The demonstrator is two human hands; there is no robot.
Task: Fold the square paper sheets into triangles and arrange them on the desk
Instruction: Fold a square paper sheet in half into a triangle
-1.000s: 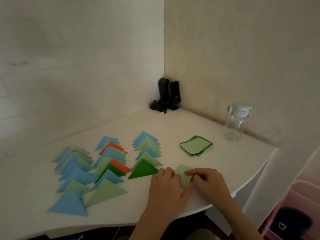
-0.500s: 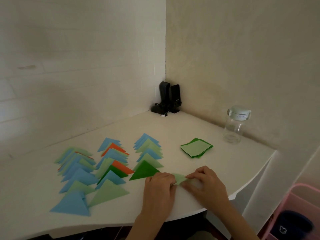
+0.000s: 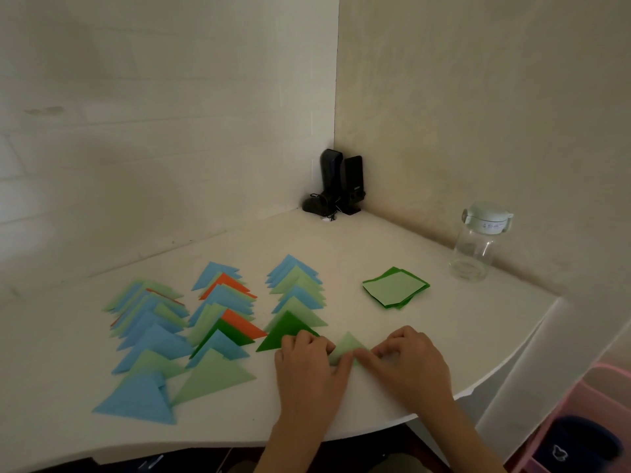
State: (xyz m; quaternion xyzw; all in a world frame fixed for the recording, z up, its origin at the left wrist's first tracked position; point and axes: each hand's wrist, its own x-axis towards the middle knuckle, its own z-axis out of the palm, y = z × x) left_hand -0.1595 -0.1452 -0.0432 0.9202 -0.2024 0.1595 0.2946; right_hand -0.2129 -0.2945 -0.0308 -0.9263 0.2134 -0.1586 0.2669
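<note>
Pale green triangle (image 3: pixel 347 346) lies flat, pinched by left hand (image 3: pixel 307 367) and right hand (image 3: pixel 406 363).

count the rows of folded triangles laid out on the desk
3: left row, middle row and right row, side by side left of the square sheets. One more light green triangle lies under both hands, unplaced.

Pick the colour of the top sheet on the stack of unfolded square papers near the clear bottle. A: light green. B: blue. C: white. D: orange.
A: the top sheet of the stack of unfolded square paper sheets is light green, with darker green edges showing beneath it, lying on the white desk left of the clear plastic bottle with the pale lid.
</note>
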